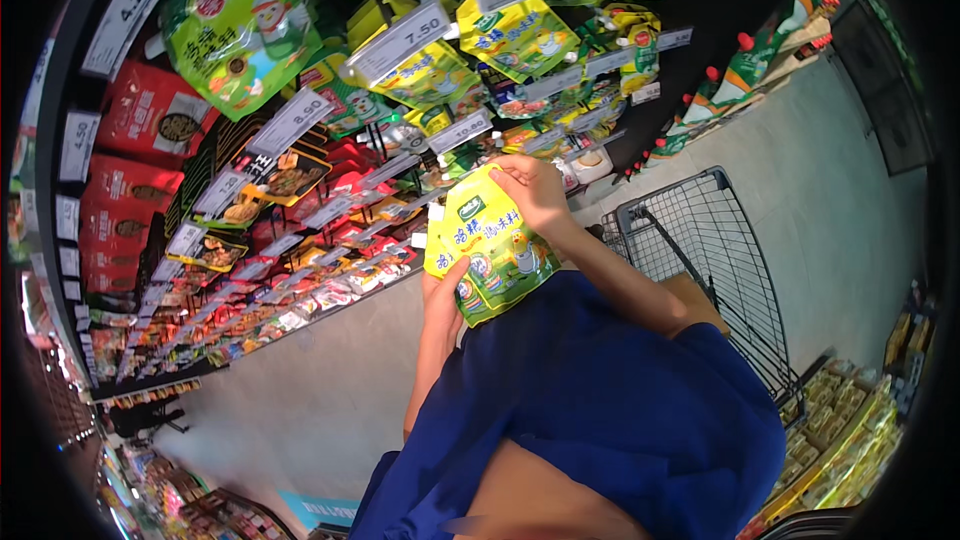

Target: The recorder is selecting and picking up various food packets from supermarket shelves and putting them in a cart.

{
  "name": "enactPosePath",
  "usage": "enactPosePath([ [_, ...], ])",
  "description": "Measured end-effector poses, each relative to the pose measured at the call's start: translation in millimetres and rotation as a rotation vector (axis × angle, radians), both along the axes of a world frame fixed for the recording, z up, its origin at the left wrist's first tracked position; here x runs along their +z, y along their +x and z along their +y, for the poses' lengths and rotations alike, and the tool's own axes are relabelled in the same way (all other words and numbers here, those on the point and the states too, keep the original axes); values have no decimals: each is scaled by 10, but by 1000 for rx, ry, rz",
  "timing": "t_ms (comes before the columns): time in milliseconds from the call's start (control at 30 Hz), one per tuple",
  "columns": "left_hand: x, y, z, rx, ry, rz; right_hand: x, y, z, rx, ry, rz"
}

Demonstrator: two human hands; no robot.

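Before my chest I hold two overlapping yellow-green spouted seasoning pouches, printed with a cartoon chick. My right hand (534,193) pinches the top corner of the front pouch (504,259), thumb on its face. At the lower left, my left hand (444,292) grips the lower part of the pouches, with its thumb in front. The rear pouch (437,256) shows only as a strip at the left, the rest hidden behind the front one. White spout caps stick out on the left side of both. Similar yellow pouches (517,37) hang on the shelf rack beyond my hands.
A wire shopping cart (697,232) stands at my right, with a cardboard-brown item (694,300) partly behind my arm. Red seasoning packets (154,116) and a large green pouch (240,37) hang at the left behind price tags. Stacked boxed goods (832,427) are at the lower right.
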State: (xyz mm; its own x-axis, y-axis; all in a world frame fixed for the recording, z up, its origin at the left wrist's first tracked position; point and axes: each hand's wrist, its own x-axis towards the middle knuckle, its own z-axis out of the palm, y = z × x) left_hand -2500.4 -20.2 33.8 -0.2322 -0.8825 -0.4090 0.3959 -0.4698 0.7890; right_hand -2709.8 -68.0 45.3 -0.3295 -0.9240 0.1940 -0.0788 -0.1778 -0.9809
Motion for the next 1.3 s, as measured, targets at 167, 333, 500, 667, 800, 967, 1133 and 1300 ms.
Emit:
enactPosePath([
  [167, 0, -50, -6, -62, 18, -32, 420, -723, 1, -45, 0, -516],
  [333, -1, -120, 2, -15, 43, -2, 805, -1732, -410, -394, -221, -140],
  [500, -30, -142, 7, -19, 65, -8, 880, -2348, -948, -343, -463, -317],
  [667, -14, -138, 47, 26, 92, -29, 886, -2531, -1370, -141, -724, -512],
  [800, -24, -147, 61, 52, 85, -39, 878, -2573, -1693, -389, -650, -384],
  [967, -42, -137, 59, 78, 73, -41, 810, -2611, -1729, -223, -766, -572],
  [1133, -40, -126, 46, 82, 77, -25, 876, -2496, -1711, -206, -780, -593],
  [1300, -29, -135, 9, 32, 85, -17, 815, -2448, -1657, -363, -656, -379],
])
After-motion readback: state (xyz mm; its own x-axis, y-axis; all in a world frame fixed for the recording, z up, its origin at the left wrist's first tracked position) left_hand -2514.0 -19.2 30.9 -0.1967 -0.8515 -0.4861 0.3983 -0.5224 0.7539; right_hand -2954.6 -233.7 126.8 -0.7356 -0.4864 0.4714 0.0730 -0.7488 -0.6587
